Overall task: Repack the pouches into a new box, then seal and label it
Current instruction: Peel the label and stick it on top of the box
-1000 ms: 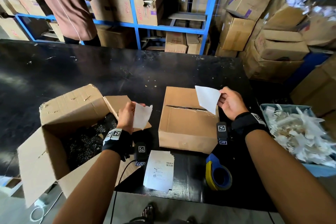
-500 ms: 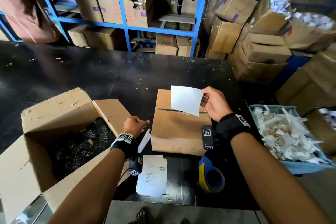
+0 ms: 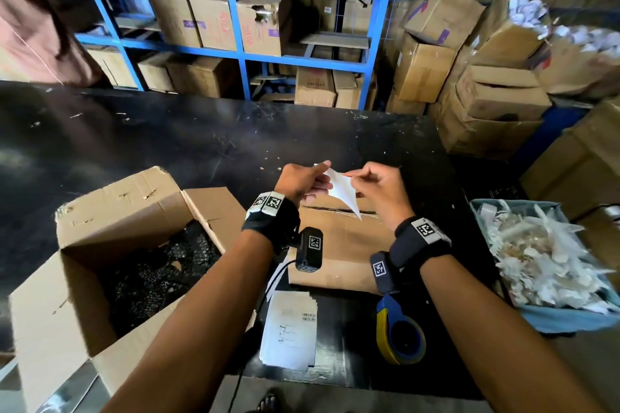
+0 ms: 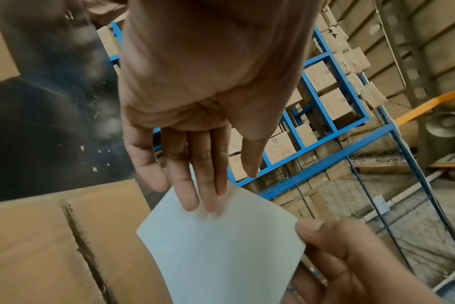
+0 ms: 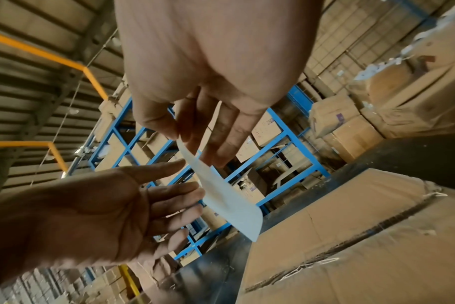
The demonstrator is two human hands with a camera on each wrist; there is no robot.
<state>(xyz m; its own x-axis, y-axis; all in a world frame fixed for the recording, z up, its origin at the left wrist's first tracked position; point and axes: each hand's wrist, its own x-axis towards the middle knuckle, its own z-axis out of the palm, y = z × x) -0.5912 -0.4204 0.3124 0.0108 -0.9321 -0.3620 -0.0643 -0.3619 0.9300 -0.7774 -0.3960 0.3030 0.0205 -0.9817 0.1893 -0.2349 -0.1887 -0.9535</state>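
A white label [image 3: 342, 193] hangs above the closed brown box [image 3: 339, 245] in the middle of the black table [image 3: 167, 144]. My right hand [image 3: 365, 178] pinches one corner of the label [image 5: 229, 197] between thumb and fingers [image 5: 221, 144]. My left hand [image 3: 315, 178] is beside it, its straight fingers [image 4: 208, 195] touching the label's [image 4: 221, 246] upper edge, thumb apart from the paper. To the left stands the old open box [image 3: 110, 211] with dark pouches [image 3: 157, 275] inside.
A stack of printed label sheets [image 3: 288, 332] and a blue-yellow tape dispenser [image 3: 399, 335] lie at the table's near edge. A blue bin of paper scraps [image 3: 543, 261] sits at the right. Another person [image 3: 37, 27] stands at the far left by blue shelves [image 3: 235, 27] of cartons.
My left hand let go of a white slip, then rose from the table to the label. My right hand brought the label toward the middle, over the closed box.
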